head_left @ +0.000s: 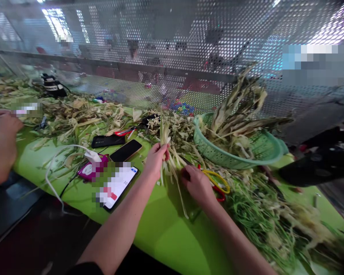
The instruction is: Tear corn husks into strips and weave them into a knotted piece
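Note:
My left hand (157, 156) pinches a bundle of pale dried corn husk (164, 133) upright above the green table, its loose strips hanging below the fingers. One long strip trails down toward the table surface. Just right of it, my right hand (199, 185) is closed, fingers curled inward beside the hanging strips; what they grip, if anything, is hidden. Scissors with a yellow handle loop (222, 182) and red parts lie against the far side of my right hand. Whether the hand touches them I cannot tell.
A green basket (237, 162) with dry husks stands at right, near green string (252, 217). Phones, including a lit one (126, 183), and a purple power strip (93, 168) lie left. Husk scraps (103, 114) line the mesh panel (160, 57). Another person's hand (7, 124) is far left.

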Action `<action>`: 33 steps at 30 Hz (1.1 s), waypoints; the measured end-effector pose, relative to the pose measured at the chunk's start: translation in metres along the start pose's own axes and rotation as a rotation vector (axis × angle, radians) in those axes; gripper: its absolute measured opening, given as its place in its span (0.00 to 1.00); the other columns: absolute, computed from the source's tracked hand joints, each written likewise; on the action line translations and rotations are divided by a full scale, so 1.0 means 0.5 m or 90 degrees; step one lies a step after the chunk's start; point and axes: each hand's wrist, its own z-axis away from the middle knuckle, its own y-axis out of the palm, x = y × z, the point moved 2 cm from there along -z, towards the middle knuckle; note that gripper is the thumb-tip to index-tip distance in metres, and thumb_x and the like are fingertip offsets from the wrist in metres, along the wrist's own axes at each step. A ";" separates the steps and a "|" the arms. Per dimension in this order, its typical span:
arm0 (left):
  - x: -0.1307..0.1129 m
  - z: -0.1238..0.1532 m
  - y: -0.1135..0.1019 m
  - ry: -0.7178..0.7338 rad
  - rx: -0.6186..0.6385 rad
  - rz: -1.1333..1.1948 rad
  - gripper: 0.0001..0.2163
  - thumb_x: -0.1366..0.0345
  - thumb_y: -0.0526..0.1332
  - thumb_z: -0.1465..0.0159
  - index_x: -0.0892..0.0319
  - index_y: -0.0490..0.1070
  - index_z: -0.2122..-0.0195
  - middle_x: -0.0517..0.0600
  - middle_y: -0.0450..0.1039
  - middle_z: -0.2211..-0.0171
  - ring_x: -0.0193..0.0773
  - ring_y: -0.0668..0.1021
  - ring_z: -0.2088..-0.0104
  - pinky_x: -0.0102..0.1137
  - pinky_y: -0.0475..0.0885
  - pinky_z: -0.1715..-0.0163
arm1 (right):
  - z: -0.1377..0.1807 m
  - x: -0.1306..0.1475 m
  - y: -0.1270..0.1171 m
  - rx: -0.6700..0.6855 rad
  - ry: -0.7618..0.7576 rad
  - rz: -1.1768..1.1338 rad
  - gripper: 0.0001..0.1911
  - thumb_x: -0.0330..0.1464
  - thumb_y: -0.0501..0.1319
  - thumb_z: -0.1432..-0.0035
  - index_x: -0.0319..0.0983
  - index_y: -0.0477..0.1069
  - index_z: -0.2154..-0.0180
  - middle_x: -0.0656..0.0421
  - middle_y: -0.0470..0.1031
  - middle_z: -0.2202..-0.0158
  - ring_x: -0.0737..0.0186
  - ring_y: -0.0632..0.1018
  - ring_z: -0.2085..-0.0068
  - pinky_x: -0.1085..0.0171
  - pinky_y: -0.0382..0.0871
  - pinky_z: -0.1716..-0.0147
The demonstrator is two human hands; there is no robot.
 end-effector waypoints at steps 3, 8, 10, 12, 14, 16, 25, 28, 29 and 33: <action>0.003 0.001 0.001 -0.004 0.014 -0.016 0.10 0.59 0.65 0.45 0.61 0.72 0.68 0.44 0.66 0.79 0.27 0.68 0.79 0.26 0.60 0.76 | 0.000 -0.010 -0.010 -0.037 0.075 -0.064 0.10 0.26 0.58 0.50 0.41 0.71 0.64 0.58 0.76 0.68 0.59 0.75 0.68 0.63 0.65 0.67; 0.026 0.005 0.006 -0.043 0.070 -0.028 0.11 0.59 0.67 0.47 0.61 0.74 0.68 0.46 0.72 0.75 0.30 0.71 0.74 0.27 0.64 0.71 | -0.001 -0.021 -0.044 -0.191 0.171 -0.392 0.18 0.35 0.64 0.48 0.39 0.70 0.54 0.60 0.73 0.70 0.62 0.73 0.70 0.64 0.66 0.69; 0.040 0.009 0.014 -0.077 0.125 -0.046 0.12 0.59 0.68 0.47 0.61 0.76 0.65 0.48 0.75 0.72 0.33 0.74 0.71 0.28 0.66 0.69 | -0.002 -0.022 -0.051 -0.209 0.201 -0.542 0.20 0.38 0.67 0.50 0.38 0.71 0.55 0.59 0.74 0.69 0.62 0.73 0.69 0.64 0.67 0.68; 0.052 0.017 0.022 -0.114 0.174 -0.071 0.14 0.58 0.68 0.47 0.60 0.76 0.63 0.51 0.77 0.68 0.36 0.75 0.68 0.29 0.67 0.68 | -0.003 -0.020 -0.053 -0.206 0.227 -0.642 0.19 0.38 0.69 0.53 0.38 0.73 0.58 0.58 0.76 0.68 0.62 0.75 0.67 0.63 0.69 0.65; 0.059 0.026 0.031 -0.133 0.206 -0.094 0.15 0.57 0.68 0.47 0.60 0.76 0.62 0.52 0.78 0.66 0.38 0.76 0.66 0.30 0.67 0.68 | -0.003 -0.017 -0.053 -0.214 0.243 -0.689 0.18 0.38 0.70 0.54 0.38 0.74 0.61 0.57 0.77 0.67 0.61 0.76 0.66 0.62 0.69 0.64; 0.062 0.036 0.038 -0.136 0.231 -0.113 0.15 0.57 0.68 0.47 0.61 0.76 0.61 0.52 0.78 0.65 0.38 0.76 0.65 0.30 0.67 0.68 | -0.003 -0.014 -0.053 -0.231 0.245 -0.713 0.16 0.37 0.71 0.54 0.39 0.74 0.63 0.57 0.78 0.67 0.61 0.76 0.66 0.61 0.70 0.62; 0.063 0.047 0.048 -0.127 0.253 -0.117 0.14 0.58 0.68 0.46 0.61 0.75 0.64 0.51 0.76 0.66 0.37 0.75 0.66 0.31 0.69 0.66 | 0.001 -0.008 -0.049 -0.265 0.197 -0.667 0.17 0.37 0.70 0.54 0.40 0.72 0.62 0.58 0.76 0.68 0.60 0.76 0.66 0.59 0.72 0.62; 0.066 0.046 0.050 -0.122 0.258 -0.114 0.15 0.57 0.68 0.47 0.61 0.75 0.63 0.51 0.75 0.67 0.37 0.75 0.67 0.31 0.69 0.65 | 0.002 -0.003 -0.048 -0.264 0.191 -0.649 0.17 0.38 0.70 0.53 0.40 0.72 0.61 0.58 0.76 0.68 0.60 0.76 0.66 0.60 0.72 0.63; 0.066 0.047 0.051 -0.122 0.262 -0.114 0.15 0.57 0.68 0.46 0.61 0.75 0.62 0.51 0.75 0.68 0.37 0.75 0.67 0.32 0.69 0.65 | 0.003 -0.001 -0.048 -0.266 0.191 -0.643 0.16 0.38 0.69 0.52 0.40 0.72 0.61 0.58 0.76 0.68 0.60 0.75 0.66 0.60 0.72 0.64; 0.068 0.051 0.054 -0.124 0.291 -0.128 0.13 0.59 0.66 0.44 0.60 0.75 0.61 0.49 0.75 0.69 0.37 0.75 0.67 0.32 0.69 0.65 | 0.006 0.006 -0.049 -0.254 0.194 -0.641 0.15 0.38 0.69 0.51 0.40 0.70 0.62 0.61 0.74 0.73 0.62 0.74 0.72 0.61 0.71 0.69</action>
